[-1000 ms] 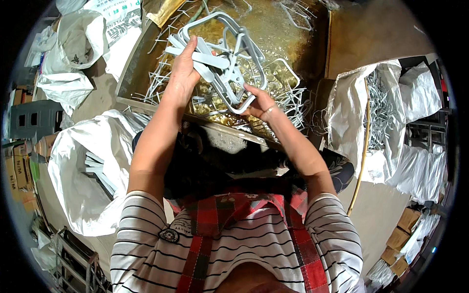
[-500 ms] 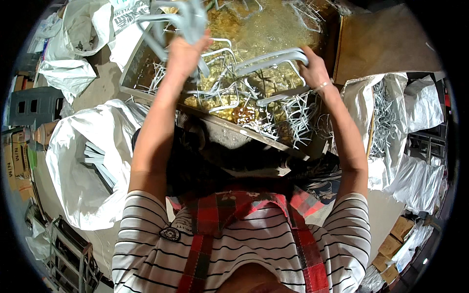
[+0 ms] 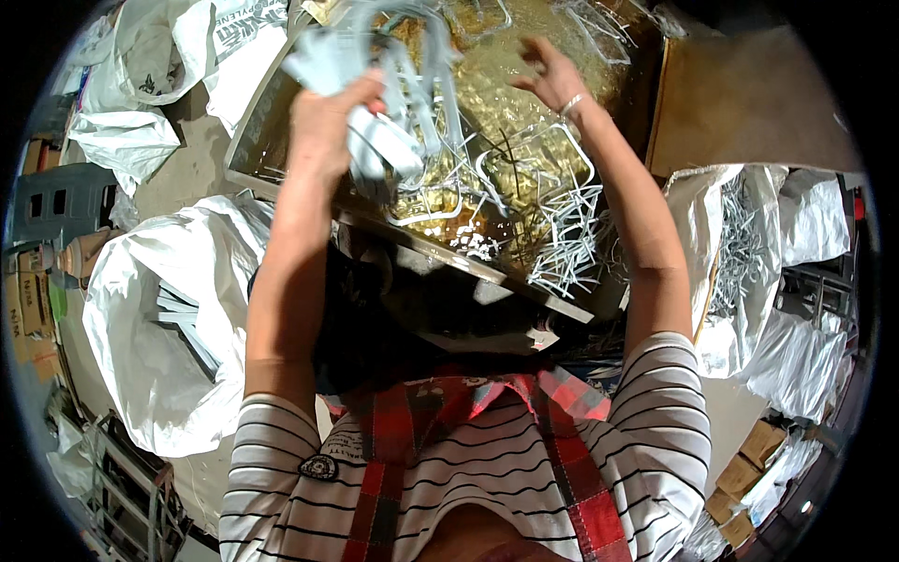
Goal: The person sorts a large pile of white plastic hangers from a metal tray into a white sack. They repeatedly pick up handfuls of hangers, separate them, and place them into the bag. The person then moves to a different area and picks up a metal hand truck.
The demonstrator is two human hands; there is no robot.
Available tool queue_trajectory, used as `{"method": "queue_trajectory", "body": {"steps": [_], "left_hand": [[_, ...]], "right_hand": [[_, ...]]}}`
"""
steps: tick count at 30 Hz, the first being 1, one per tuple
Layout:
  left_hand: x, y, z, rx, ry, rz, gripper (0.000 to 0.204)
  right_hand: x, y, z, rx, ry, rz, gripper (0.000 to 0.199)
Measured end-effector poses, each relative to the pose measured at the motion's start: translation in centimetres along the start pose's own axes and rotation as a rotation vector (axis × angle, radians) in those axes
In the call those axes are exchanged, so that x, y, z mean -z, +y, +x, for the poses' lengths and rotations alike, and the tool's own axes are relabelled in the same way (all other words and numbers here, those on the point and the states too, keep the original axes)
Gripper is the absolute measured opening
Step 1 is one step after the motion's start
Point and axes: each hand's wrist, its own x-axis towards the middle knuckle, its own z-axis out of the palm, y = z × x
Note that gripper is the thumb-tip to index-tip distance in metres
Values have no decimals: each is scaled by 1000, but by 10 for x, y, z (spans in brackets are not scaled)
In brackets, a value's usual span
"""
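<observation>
My left hand (image 3: pixel 320 126) is closed around a bundle of pale grey bent plastic strips (image 3: pixel 384 145), lifted over the left part of a large metal-rimmed tray (image 3: pixel 449 255) and partly blurred. My right hand (image 3: pixel 552 80) is over the tray's far right part, fingers apart with nothing in them. Beneath the hands, the tray holds a glistening yellowish layer, looped grey frames (image 3: pixel 585 159) and a tangle of thin white offcuts (image 3: pixel 567 244) at its near right corner. The bundle hides part of the tray.
A white sack (image 3: pixel 122 375) with flat grey strips stands at the left. Beyond it are more white bags (image 3: pixel 126 140). At the right, another sack (image 3: pixel 698 206) holds thin grey scraps, below a brown board (image 3: pixel 749 103). Small cartons (image 3: pixel 740 476) lie at the lower right.
My right hand has let go of a grey bent frame and moved farther away and slightly left. My left hand has come nearer with its bundle, which now looks fuller.
</observation>
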Motion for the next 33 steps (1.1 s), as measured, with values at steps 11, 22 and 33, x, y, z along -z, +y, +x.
{"method": "queue_trajectory", "body": {"steps": [11,22,33], "left_hand": [[48,26,16,-324,408,-471,31],[48,40,-1,-479,539,-307,17],[62,38,0,-328,579,-311,20]], "right_hand": [[-70,158,-132,-838,-231,-408,46],[-3,-4,-8,322,-666,-502,19],[-234,-21,79,-45,-569,-629,71]]}}
